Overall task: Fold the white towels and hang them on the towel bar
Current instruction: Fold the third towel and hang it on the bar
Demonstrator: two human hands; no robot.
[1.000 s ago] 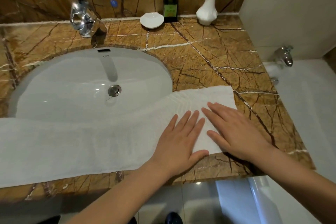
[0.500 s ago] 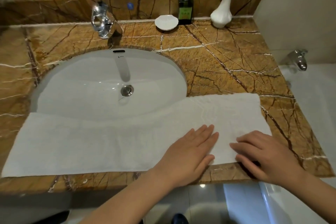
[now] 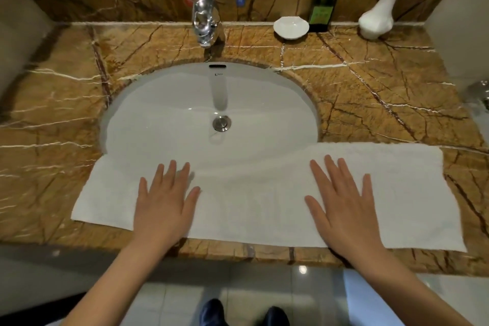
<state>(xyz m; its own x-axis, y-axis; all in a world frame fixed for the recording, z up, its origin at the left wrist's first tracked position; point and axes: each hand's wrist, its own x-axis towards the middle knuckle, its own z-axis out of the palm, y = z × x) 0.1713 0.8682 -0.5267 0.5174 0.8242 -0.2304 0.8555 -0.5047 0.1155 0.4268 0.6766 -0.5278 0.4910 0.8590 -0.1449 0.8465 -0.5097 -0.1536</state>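
A long white towel [image 3: 251, 209] lies flat along the front of the brown stone desk [image 3: 383, 93]. Its far edge reaches over the front part of the white sink [image 3: 185, 114], so the middle of the towel has nothing under it there. Both hands lie on the towel, palms down and well apart. The left hand [image 3: 164, 204] is near the left end and the right hand [image 3: 344, 206] is nearer the right end. The fingers of both are straight and spread, and they grip nothing; they only press on the cloth. I think this is the smoothing part of the fold, where the towel is made flat and neat. The next move, I think, is to pinch the corners of one end and bring that end over to meet the other. The edges need to line up, and the part over the sink may sag. No towel bar shows here, so hanging comes later.
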